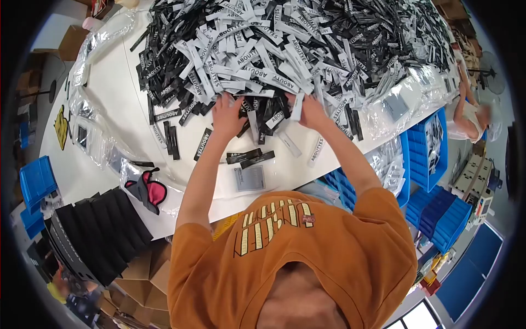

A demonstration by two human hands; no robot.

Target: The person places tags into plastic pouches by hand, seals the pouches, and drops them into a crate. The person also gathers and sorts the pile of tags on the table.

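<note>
A large heap of narrow black and white strip-shaped packets [257, 66], many printed ABOUTYES, covers the far part of the white table. At its near edge, my left hand [227, 116] rests with fingers stretched into the packets, beside several black ones. My right hand [314, 113] is across from it, its fingers partly covered by the heap. A white packet [297, 106] lies across those fingers; whether they grip it I cannot tell. Between both hands are loose black and white packets. Nearer to me lie a few black packets [250, 158] and a grey printed rectangle [250, 178].
Clear plastic bags [82, 109] run along the table's left edge. A black and pink item [148, 191] lies near a row of black dividers [98, 233]. Blue bins [427, 151] stand at the right. Another person [466, 118] is at the far right.
</note>
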